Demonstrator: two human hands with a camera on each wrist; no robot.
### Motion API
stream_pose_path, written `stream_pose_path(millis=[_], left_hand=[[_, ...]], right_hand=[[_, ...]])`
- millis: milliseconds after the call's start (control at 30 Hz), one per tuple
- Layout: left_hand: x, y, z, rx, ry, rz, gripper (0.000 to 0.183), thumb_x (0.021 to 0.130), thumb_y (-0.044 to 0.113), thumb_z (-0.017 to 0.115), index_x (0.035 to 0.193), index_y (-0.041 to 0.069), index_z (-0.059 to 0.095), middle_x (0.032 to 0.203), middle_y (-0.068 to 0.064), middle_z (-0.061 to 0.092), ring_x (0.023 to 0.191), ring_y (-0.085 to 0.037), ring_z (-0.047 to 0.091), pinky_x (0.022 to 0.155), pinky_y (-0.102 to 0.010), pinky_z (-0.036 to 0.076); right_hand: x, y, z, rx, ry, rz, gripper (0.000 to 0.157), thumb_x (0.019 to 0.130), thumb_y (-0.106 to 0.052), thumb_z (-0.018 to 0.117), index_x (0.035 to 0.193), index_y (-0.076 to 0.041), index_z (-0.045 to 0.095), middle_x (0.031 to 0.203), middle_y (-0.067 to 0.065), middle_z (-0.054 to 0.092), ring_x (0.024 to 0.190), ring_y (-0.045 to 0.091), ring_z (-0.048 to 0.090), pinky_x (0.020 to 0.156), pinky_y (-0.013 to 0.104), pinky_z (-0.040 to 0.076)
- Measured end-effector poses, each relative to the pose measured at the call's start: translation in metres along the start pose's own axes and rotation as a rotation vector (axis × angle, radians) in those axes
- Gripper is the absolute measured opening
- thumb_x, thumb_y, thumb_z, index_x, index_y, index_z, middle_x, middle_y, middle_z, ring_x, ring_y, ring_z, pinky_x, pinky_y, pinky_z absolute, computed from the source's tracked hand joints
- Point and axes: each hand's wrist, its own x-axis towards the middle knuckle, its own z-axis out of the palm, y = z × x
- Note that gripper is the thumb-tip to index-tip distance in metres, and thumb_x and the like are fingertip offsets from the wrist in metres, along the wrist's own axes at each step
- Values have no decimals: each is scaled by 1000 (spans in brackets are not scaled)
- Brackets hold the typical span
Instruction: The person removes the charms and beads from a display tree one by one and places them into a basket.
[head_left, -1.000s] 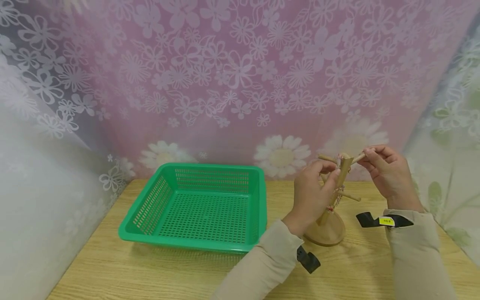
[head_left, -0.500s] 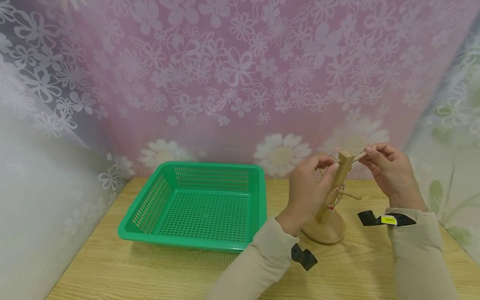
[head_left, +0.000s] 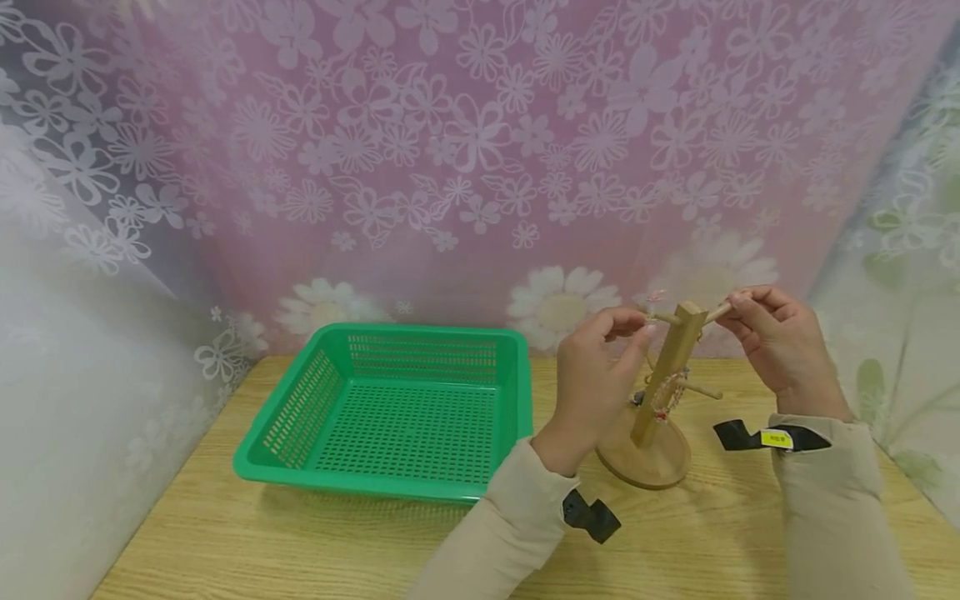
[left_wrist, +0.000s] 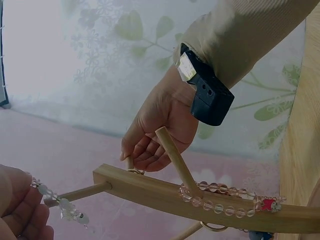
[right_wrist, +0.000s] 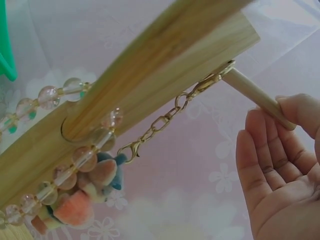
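Note:
A wooden peg stand (head_left: 678, 358) stands upright on a round base. My left hand (head_left: 600, 367) pinches a bracelet of clear and pale beads (left_wrist: 65, 206) near the outer end of the upper left peg (left_wrist: 82, 192). With thumb and fingers, my right hand (right_wrist: 280, 175) pinches the tip of the upper right peg (right_wrist: 257, 97). A gold chain (right_wrist: 162, 120) with a clasp hangs from that peg, close to the post. Below, a pink clear-bead bracelet (left_wrist: 215, 206) hangs round the front peg (left_wrist: 175, 157). A small plush charm (right_wrist: 80, 200) shows beside its beads.
A green slotted plastic basket (head_left: 386, 487) sits on the wood-grain table (head_left: 210, 533), left of the stand. Behind rises a pink flowered curtain (head_left: 450, 208). A dark charm (head_left: 638, 398) hangs low on the stand's left side.
My left hand has moved left, away from the post, with the pale bracelet drawn outward along the upper left peg. My right hand stays at its peg.

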Motion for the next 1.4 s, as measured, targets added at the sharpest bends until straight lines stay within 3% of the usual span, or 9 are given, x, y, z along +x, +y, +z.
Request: stream_pose_path(millis=[233, 700, 933, 1400], left_hand=[[1, -7, -7, -62, 1, -47, 16, 93, 19, 62, 103, 8, 67, 96, -2, 70, 88, -7, 63, 81, -13, 46], [3, -17, -18, -111, 60, -28, 17, 92, 19, 63, 100, 5, 67, 94, -6, 70, 88, -12, 64, 81, -19, 49], [2, -20, -24, -145, 67, -60, 18, 90, 18, 64, 98, 2, 67, 93, -9, 70, 88, -15, 64, 81, -21, 49], [6, -32, -46, -77, 41, -76, 18, 92, 17, 62, 100, 2, 67, 95, -9, 71, 87, -18, 66, 81, -25, 50]], right_hand=[[0, -2, -2, -3, 16, 12, 16, 94, 6, 49, 92, 2, 64, 87, 6, 67, 81, 15, 66, 78, 22, 54], [-1, 1, -1, -14, 11, 19, 16, 94, 5, 49, 91, 1, 64, 87, 5, 67, 81, 14, 65, 79, 22, 54], [0, -1, 0, -35, 8, 10, 15, 93, 6, 50, 90, 0, 64, 86, 5, 67, 80, 13, 65, 77, 22, 54], [0, -3, -1, -48, -1, 18, 16, 94, 6, 49, 92, 0, 63, 88, 4, 65, 82, 14, 65, 79, 22, 53]])
